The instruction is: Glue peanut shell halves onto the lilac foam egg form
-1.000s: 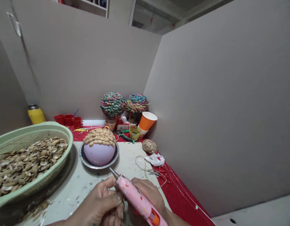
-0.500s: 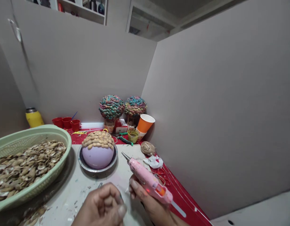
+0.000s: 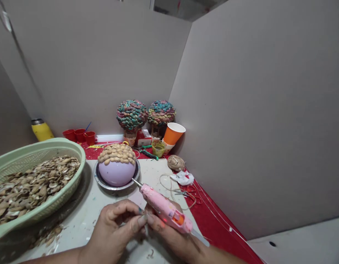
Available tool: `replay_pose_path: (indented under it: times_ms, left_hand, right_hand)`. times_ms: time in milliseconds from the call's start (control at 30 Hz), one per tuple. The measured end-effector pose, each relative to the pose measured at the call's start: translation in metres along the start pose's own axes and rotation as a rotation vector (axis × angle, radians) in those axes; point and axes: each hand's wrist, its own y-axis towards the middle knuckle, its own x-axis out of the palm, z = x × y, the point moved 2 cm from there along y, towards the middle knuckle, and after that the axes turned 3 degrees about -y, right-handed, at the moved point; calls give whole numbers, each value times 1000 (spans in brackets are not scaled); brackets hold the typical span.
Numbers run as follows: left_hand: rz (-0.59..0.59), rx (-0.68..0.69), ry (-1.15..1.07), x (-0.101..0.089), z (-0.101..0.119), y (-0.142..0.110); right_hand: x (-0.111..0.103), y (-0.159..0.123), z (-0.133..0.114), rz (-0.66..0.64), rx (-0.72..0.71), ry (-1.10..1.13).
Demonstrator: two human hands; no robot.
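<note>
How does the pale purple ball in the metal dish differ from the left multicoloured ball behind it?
The purple ball has plain tan peanut shells only on its upper part; the multicoloured ball looks covered all over, in green and pink. The purple ball sits in the metal dish, the multicoloured ball stands on a base. Both are round.

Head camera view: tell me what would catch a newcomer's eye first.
Probably the pink glue gun in the right hand, front and centre, with the left hand's fingertips close by. Just beyond, the lilac ball wears a cap of peanut shells in its metal dish. The green basket of shells on the left and two multicoloured balls at the back also stand out.
</note>
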Motion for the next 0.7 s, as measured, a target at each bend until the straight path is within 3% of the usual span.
replay_pose_path:
  times_ms: [300, 467, 567, 700]
  left_hand:
    - [-39, -82, -226, 7, -6, -3]
    - [-103, -182, -439, 8, -7, 6]
    - [-113, -233, -394, 6, -9, 9]
    - [-198, -195, -108, 5, -12, 5]
  right_hand:
    - [10, 2, 11, -68, 51, 145]
    - [-1, -2, 21, -42, -5, 108]
    - [-12, -4, 28, 12, -49, -11]
    - [-15, -3, 27, 38, -63, -96]
